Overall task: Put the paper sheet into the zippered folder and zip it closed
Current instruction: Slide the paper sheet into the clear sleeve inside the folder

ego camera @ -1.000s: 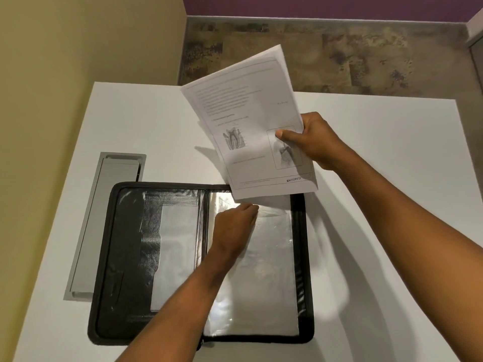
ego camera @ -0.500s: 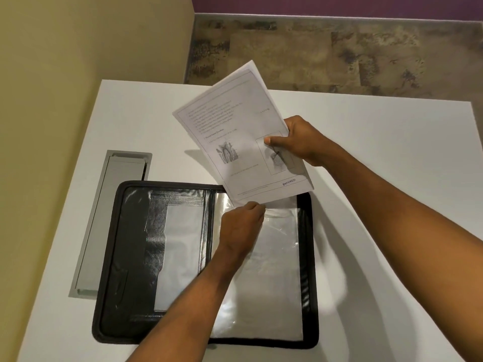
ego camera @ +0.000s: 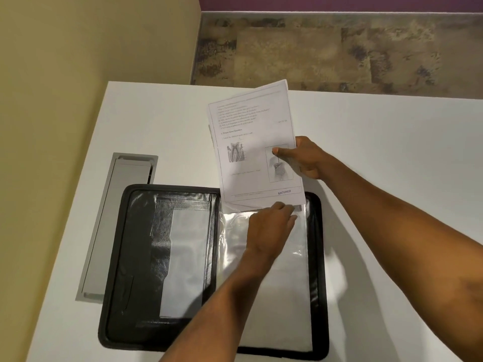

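A black zippered folder (ego camera: 136, 257) lies open flat on the white table. Its right half carries clear plastic sleeves (ego camera: 292, 283). The printed paper sheet (ego camera: 251, 152), with text and two diagrams, hangs nearly upright over the folder's top right edge. My right hand (ego camera: 303, 158) pinches the sheet's right edge. The sheet's bottom edge meets the sleeve opening. My left hand (ego camera: 269, 226) rests on the sleeves and grips the top sleeve's upper edge just under the sheet.
A grey metal cable hatch (ego camera: 115, 226) is set into the table (ego camera: 392, 152) left of the folder. A yellow wall runs along the left. Patterned floor shows beyond the table's far edge.
The sheet has come down and straightened, so its bottom edge now reaches the sleeve opening. My left hand has shifted slightly right along the sleeve's top edge.
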`<state>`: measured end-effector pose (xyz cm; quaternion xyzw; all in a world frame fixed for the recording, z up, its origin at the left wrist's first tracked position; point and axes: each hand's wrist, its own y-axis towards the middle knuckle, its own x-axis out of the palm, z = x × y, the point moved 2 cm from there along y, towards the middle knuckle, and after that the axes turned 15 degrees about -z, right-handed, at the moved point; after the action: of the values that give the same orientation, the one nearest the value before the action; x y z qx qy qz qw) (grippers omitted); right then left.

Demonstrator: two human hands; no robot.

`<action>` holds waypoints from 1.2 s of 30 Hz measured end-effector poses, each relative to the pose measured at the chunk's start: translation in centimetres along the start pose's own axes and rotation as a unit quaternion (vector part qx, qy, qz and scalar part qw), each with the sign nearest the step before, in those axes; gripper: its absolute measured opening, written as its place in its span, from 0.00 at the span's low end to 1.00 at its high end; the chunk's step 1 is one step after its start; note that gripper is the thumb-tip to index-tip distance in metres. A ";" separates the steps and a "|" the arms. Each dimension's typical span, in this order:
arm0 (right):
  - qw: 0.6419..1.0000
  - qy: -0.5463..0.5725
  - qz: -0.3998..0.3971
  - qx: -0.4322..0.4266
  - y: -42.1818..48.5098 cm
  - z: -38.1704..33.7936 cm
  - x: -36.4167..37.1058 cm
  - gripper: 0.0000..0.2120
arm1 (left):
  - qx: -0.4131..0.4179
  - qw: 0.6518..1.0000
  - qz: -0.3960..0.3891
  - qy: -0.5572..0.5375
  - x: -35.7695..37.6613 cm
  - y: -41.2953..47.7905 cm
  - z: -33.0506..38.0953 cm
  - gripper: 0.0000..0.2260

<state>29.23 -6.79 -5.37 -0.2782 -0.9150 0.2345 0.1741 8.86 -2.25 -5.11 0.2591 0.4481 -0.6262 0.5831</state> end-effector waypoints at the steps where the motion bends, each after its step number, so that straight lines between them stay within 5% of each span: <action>1: 1.000 0.003 0.007 0.000 0.0 0.2 0.1 0.18 | -0.008 1.000 -0.004 -0.007 0.0 0.1 0.2 0.09; 13: 0.999 0.011 0.034 0.014 0.3 0.9 0.0 0.10 | -0.082 0.993 -0.072 0.042 0.4 1.1 2.4 0.07; 19: 0.998 0.017 0.056 0.012 0.9 1.7 -0.5 0.24 | -0.022 0.994 -0.052 0.097 0.3 1.7 4.1 0.09; 23: 0.997 -0.008 0.066 0.031 0.6 1.6 -0.2 0.17 | 0.042 0.994 0.001 0.101 0.9 2.2 3.9 0.07; 30: 0.997 -0.015 0.064 0.036 0.3 2.7 -0.4 0.17 | 0.097 0.993 -0.016 0.067 0.9 3.3 2.3 0.01; 36: 0.997 0.013 0.049 0.056 -0.6 3.9 -0.6 0.11 | 0.041 0.998 -0.041 -0.009 0.0 4.6 1.4 0.11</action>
<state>27.68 -8.88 -8.35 -0.3157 -0.8832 0.2901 0.1899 13.61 -3.09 -5.67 0.2587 0.4266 -0.6697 0.5500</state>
